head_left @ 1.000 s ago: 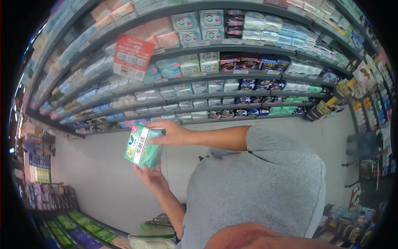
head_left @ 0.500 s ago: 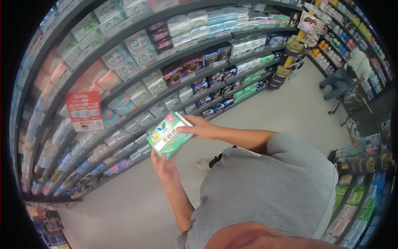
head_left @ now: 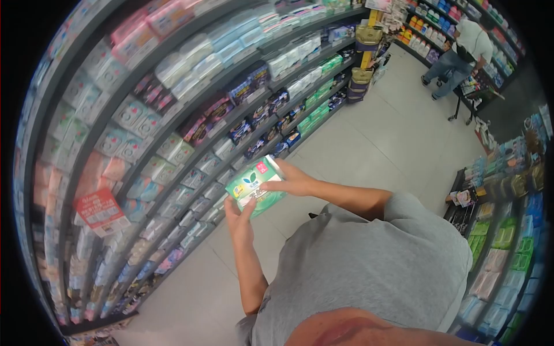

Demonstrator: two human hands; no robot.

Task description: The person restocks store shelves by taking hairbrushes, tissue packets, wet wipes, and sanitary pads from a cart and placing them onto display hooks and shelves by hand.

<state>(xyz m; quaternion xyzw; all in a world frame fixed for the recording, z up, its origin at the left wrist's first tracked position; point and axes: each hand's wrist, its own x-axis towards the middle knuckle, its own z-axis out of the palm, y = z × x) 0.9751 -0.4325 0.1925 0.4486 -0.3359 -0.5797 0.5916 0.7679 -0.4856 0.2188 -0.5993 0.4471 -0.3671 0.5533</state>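
View swung right; left thumb (head_left: pixel 250 207) higher (on pack (head_left: pixel 250 178)).

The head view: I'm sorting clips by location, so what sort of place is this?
Most likely a shop aisle: long shelves are stacked with rows of packets, a red sign hangs in front of them, and a person stands by what looks like a cart.

We look from the wearer's head, forward and steeply down, through a single wide, round-edged view; our left hand (head_left: pixel 239 222) and right hand (head_left: pixel 294 180) show close, near its middle, beyond the grey shirt (head_left: pixel 369 259), while slanting shelves (head_left: pixel 210 124) and pale floor (head_left: pixel 369 130) spread farther off
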